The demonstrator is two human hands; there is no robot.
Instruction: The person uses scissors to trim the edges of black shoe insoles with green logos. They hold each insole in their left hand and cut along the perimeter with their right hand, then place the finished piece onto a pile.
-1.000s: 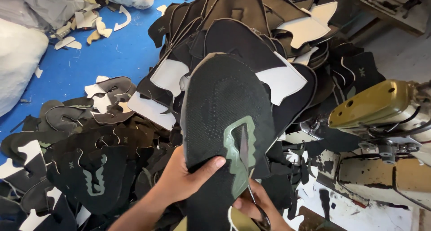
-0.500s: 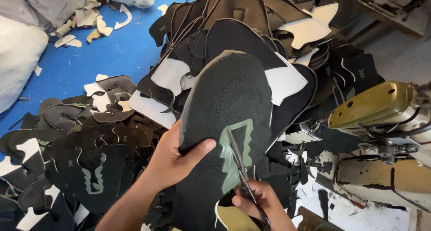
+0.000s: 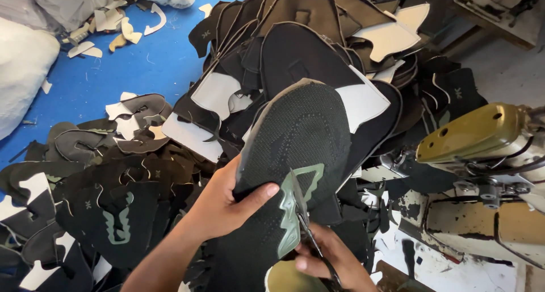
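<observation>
Since the earlier frame the black knit shoe upper (image 3: pixel 295 150) had shifted slightly rightward over the pile of cut pieces (image 3: pixel 113 212), light and floppy, left hand (image 3: pixel 224 204) pinching its edge while right hand (image 3: pixel 332 263) stayed closed on scissors (image 3: pixel 304 221).

Showing two hands: a left hand (image 3: pixel 224 204) and a right hand (image 3: pixel 329 263); holding one black knitted shoe upper (image 3: pixel 295 150) with one green patch (image 3: pixel 295 207); gripping one pair of scissors (image 3: pixel 309 232); lying around, dozens of black cut shoe pieces (image 3: pixel 113 212), too many and too overlapped for counting; standing at the right, one olive sewing machine (image 3: pixel 471 136); resting at the left, one white sack (image 3: pixel 22 76).
</observation>
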